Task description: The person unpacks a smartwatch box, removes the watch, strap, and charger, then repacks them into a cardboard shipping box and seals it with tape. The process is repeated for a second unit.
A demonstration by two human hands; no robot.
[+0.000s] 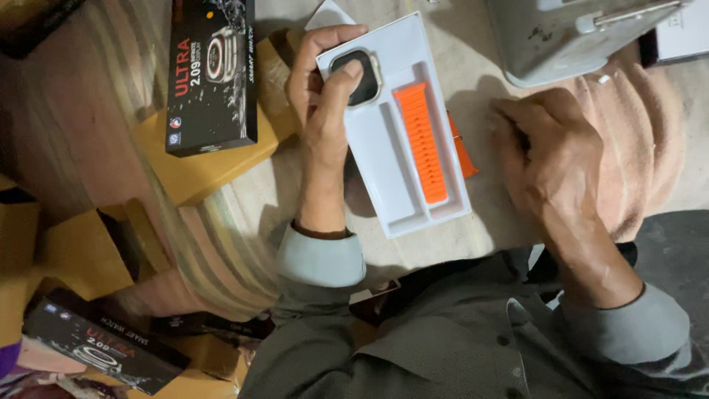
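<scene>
My left hand [322,103] grips the upper left corner of a white plastic tray [402,66], its thumb pressing on the dark square watch body [363,83] seated in the tray. An orange ribbed strap piece [422,140] lies in a slot along the tray's right side. A second orange strap piece [463,151] pokes out from under the tray's right edge. My right hand [550,159] rests on the cloth to the right of the tray, fingers curled inward; whether it holds anything is hidden.
A black watch box [210,74] lies on yellow cartons [214,166] at the upper left. Another black box [100,351] sits at the lower left among brown cartons. A grey metal case [569,37] stands at the top right, with a pink cloth [642,140] beneath it.
</scene>
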